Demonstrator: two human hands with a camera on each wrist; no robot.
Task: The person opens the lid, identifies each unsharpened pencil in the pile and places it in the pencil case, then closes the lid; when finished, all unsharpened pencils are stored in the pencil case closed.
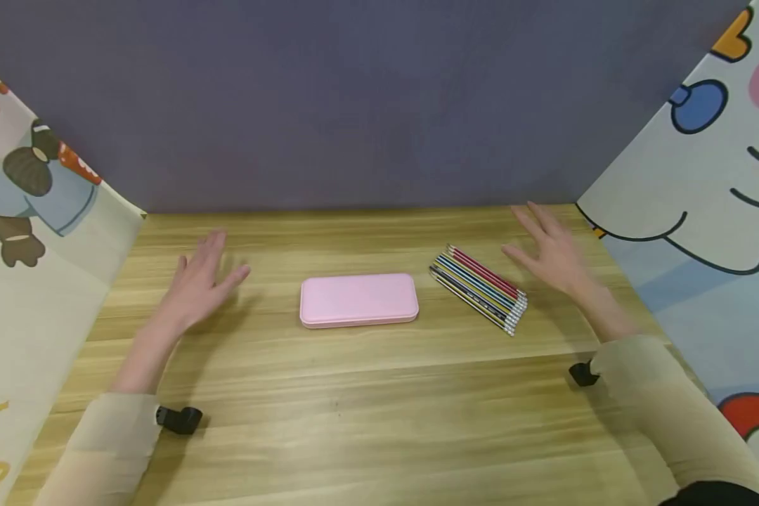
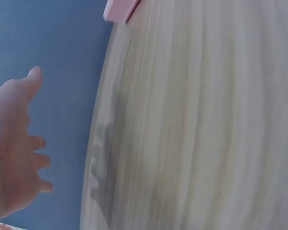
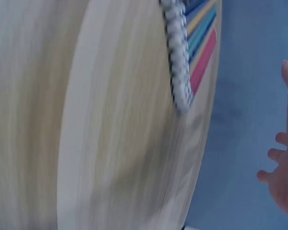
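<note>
A closed pink pencil case (image 1: 359, 301) lies flat near the middle of the table, and its corner shows at the top of the left wrist view. To its right, several pencils (image 1: 481, 288) lie side by side at a slant, striped in red, blue, yellow and black, with white eraser ends toward the lower right. My left hand (image 1: 197, 281) hovers left of the case, fingers spread, holding nothing. On the other side, my right hand (image 1: 553, 253) hangs just right of the pencils, apart from them, its fingers extended and holding nothing.
The wood-grain table (image 1: 367, 422) ends at a dark grey-blue panel (image 1: 354, 105) along the back. Cartoon-printed panels (image 1: 44, 295) stand at the left and right sides. A small black camera (image 1: 180, 419) sits on each wrist.
</note>
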